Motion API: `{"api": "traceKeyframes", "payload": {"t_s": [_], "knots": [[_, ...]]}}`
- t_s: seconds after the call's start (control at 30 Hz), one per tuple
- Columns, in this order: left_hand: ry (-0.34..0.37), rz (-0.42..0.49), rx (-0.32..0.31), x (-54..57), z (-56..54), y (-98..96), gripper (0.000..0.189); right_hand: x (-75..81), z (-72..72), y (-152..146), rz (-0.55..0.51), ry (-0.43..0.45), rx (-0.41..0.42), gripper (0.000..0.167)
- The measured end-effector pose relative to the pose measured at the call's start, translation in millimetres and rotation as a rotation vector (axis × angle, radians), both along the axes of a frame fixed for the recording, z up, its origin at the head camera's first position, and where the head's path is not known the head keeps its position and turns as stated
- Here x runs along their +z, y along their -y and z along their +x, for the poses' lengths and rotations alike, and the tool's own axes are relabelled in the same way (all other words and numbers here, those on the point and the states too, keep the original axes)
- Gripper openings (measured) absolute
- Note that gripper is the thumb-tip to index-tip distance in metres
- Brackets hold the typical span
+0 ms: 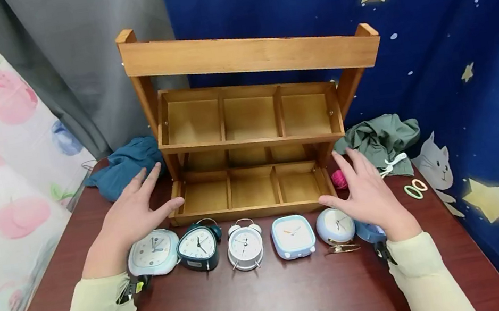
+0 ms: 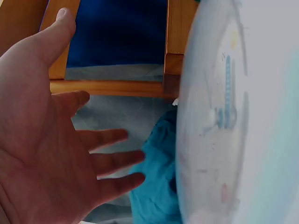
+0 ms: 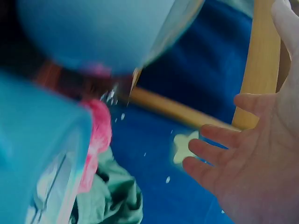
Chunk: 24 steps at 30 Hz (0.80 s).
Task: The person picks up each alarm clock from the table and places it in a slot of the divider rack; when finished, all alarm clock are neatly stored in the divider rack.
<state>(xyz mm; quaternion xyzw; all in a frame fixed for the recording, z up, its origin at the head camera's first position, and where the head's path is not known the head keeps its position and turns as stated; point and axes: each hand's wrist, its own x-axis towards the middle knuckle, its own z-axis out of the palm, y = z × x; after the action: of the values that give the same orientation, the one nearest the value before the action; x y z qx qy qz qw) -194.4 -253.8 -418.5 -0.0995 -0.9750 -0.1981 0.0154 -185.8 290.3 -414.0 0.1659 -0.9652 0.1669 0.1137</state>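
My left hand hovers with its fingers spread at the left end of a wooden two-tier shelf, above a white clock. At the shelf's right end, my right hand is held the same way, near a round lavender-blue clock and a blue clock partly hidden by the wrist. Neither hand holds anything. Between them stand a dark green triangular clock, a white twin-bell alarm clock and a light blue square clock, in a row before the shelf.
Teal cloth lies left of the shelf, grey-green cloth right of it. Beside the right hand are a pink ball, two small rings and a gold clip-like item. Curtains hang behind the brown table.
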Motion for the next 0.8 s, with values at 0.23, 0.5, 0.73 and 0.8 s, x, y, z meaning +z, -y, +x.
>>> {"api": "traceKeyframes", "payload": {"t_s": [0.23,0.5,0.73,0.8], "knots": [[0.135,0.143,-0.072,-9.0,-5.7,11.7,0.102,0.7,12.9,34,0.0,0.025,0.112,0.115],[0.191,0.282,-0.112,-17.9,-4.2,18.9,0.093,-1.6,25.8,75,-0.009,0.098,0.221,0.116],[0.22,0.338,-0.147,-29.7,-4.4,25.2,0.084,-4.7,33.9,112,0.015,0.161,0.327,0.115],[0.226,0.347,-0.149,-33.1,-4.4,26.5,0.083,-6.2,35.6,123,0.037,0.163,0.359,0.115]]}}
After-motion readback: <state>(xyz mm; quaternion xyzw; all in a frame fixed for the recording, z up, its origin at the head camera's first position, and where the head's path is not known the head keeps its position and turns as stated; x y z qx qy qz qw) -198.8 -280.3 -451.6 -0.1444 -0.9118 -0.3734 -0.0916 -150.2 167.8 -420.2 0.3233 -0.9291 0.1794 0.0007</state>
